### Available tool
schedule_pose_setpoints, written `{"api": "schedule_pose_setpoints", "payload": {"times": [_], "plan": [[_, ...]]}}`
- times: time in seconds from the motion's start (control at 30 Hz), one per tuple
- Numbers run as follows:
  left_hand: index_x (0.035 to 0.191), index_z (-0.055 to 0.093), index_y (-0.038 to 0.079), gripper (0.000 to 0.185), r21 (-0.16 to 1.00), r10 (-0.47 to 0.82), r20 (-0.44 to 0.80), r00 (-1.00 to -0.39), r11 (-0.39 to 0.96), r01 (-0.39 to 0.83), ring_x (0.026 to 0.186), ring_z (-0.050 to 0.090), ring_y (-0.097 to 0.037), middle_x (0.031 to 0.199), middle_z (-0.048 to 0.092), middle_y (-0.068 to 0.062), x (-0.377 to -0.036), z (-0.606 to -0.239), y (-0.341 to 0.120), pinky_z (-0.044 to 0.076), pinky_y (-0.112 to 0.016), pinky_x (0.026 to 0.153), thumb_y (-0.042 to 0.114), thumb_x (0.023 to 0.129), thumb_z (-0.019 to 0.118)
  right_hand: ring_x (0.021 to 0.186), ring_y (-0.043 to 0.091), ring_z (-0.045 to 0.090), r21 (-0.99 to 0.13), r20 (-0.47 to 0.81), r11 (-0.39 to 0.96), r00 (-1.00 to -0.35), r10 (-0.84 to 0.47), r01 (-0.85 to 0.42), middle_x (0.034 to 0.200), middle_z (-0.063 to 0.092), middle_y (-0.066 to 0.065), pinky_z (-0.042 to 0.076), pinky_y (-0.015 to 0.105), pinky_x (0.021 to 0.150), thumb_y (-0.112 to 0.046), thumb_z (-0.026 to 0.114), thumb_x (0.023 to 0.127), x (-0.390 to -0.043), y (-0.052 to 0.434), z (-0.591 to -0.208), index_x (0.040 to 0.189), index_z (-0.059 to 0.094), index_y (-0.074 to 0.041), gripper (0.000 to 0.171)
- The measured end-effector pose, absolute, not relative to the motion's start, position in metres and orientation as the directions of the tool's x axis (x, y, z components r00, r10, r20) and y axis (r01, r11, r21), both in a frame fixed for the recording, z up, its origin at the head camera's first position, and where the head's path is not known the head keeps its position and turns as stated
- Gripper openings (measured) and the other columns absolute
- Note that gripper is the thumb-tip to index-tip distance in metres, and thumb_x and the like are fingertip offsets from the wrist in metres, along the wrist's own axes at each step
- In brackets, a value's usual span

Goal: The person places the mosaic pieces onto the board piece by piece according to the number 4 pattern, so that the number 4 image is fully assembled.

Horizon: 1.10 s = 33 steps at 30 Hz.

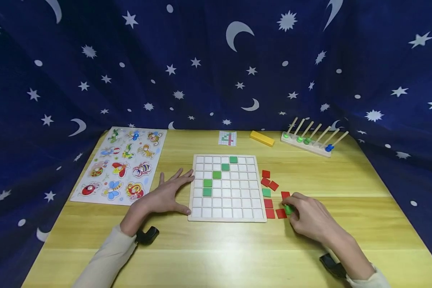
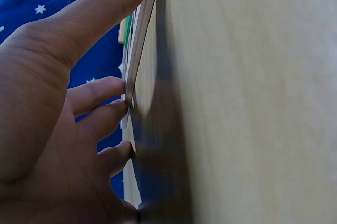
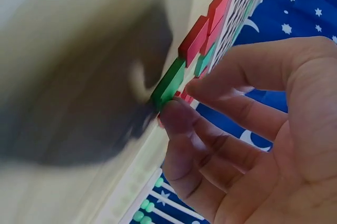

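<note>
Nearby, right hand (image 1: pixel 307 218) pinching green tile (image 1: pixel 289 209) among red tiles (image 1: pixel 270 184), left hand (image 1: pixel 167 194) flat against grid board (image 1: pixel 227 216).

Wooden table (image 1: pixel 216 256) with puzzle sets laid out on it.
We saw a white grid board (image 1: pixel 227 188) at centre, loose red tiles (image 1: pixel 270 184) and one green tile (image 1: pixel 266 192) just beside its right edge, an insect puzzle board (image 1: pixel 122 165) at left, a small pattern card (image 1: pixel 227 138), a yellow block (image 1: pixel 262 138) and a peg rack (image 1: pixel 311 140) along the far edge.
</note>
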<state>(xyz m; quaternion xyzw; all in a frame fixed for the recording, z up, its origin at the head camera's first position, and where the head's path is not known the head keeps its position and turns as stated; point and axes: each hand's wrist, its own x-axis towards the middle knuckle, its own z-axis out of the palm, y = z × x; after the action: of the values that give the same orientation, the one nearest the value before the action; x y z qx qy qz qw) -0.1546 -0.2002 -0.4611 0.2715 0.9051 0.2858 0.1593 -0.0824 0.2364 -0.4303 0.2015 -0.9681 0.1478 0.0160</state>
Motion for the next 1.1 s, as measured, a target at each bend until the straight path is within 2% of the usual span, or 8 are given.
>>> {"api": "schedule_pose_setpoints", "payload": {"times": [0.23,0.53,0.77,1.1], "plan": [[0.156,0.037,0.017,0.106,0.607,0.577,-0.136,-0.805,0.69,0.393,0.152,0.003,-0.028,0.166,0.016,0.003,-0.155,-0.46,-0.201,-0.014,-0.074,0.106,0.049,0.07,0.088,0.069,0.012,0.053,-0.275,0.066,0.883,-0.924,-0.377,-0.38,0.091,0.063,-0.002,0.049,0.036,0.06,0.002,0.074,0.067,-0.082,0.241,-0.431,0.099,0.074,-0.009,0.034],[0.156,0.037,0.017,0.106,0.62,0.586,-0.13,-0.8,0.678,0.396,0.152,0.003,-0.029,0.166,0.015,0.004,-0.156,-0.464,-0.201,-0.016,-0.072,0.107,0.05,0.07,0.088,0.066,0.011,0.048,-0.272,0.067,0.9,-0.94,-0.335,-0.34,0.086,0.059,-0.002,0.044,0.032,0.057,0.0,0.077,0.069,-0.082,0.242,-0.428,0.097,0.073,-0.008,0.03],[0.156,0.037,0.017,0.106,0.619,0.585,-0.128,-0.801,0.678,0.396,0.152,0.003,-0.029,0.166,0.016,0.004,-0.156,-0.463,-0.201,-0.016,-0.072,0.106,0.05,0.07,0.089,0.065,0.009,0.046,-0.269,0.154,0.877,-0.917,-0.369,-0.398,0.089,0.062,0.0,0.042,0.028,0.055,0.0,0.075,0.071,-0.086,0.229,-0.42,0.099,0.073,-0.006,0.029],[0.156,0.036,0.018,0.106,0.614,0.577,-0.14,-0.805,0.689,0.386,0.152,0.003,-0.028,0.166,0.016,0.004,-0.155,-0.462,-0.2,-0.014,-0.073,0.107,0.049,0.07,0.089,0.058,0.005,0.041,-0.294,0.157,0.809,-0.86,-0.485,-0.509,0.093,0.059,-0.002,0.037,0.022,0.051,0.0,0.074,0.073,-0.095,0.187,-0.424,0.1,0.073,-0.007,0.027]]}}
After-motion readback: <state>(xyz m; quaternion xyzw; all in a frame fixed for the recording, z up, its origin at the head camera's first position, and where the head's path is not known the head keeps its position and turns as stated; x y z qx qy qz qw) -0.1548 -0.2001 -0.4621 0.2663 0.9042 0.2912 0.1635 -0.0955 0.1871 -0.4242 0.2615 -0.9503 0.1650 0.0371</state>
